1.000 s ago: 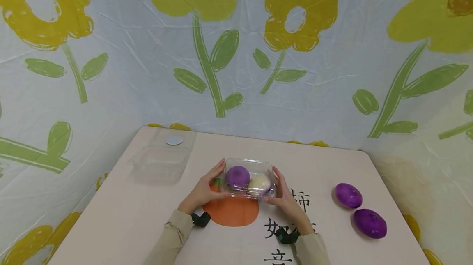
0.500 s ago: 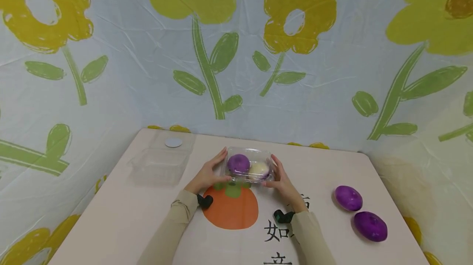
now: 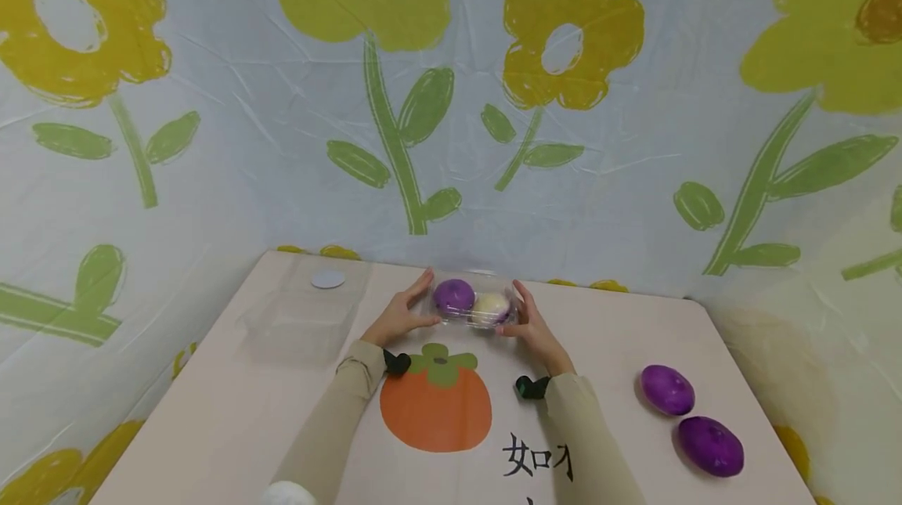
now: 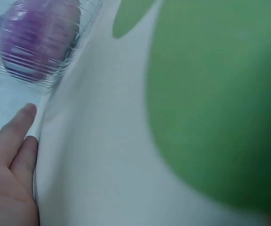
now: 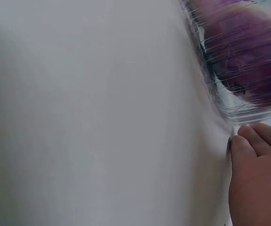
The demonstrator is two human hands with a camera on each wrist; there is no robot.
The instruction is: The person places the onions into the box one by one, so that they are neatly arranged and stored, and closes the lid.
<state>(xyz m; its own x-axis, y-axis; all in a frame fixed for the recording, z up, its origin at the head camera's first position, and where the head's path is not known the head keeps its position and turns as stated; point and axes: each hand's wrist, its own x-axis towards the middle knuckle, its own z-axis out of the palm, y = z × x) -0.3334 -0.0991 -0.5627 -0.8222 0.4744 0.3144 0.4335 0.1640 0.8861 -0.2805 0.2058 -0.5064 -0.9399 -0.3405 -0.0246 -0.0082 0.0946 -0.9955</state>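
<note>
Head view: left hand [image 3: 400, 319] and right hand [image 3: 532, 329] both holding one clear plastic rectangular box [image 3: 463, 323], one at each end, thumbs on the near side. Inside, a round purple vegetable [image 3: 454, 297] toward the left hand, a round cream-and-purple vegetable [image 3: 490, 307] toward the right. Left of the left hand: open clear plastic container [image 3: 299, 325], white round sticker [image 3: 328, 279] on its flap. Right of the right hand and nearer the person: two glossy purple oval vegetables, the farther one [image 3: 667, 390] near the closer one [image 3: 711, 446]. Printed orange persimmon [image 3: 437, 411] on the surface [image 3: 211, 427], between the forearms. Left wrist view: box just past the fingertips, ribbed wall, purple vegetable inside; contact unclear. Right wrist view: fingers close together, tips at the box corner; can't tell touching or just beside.
</note>
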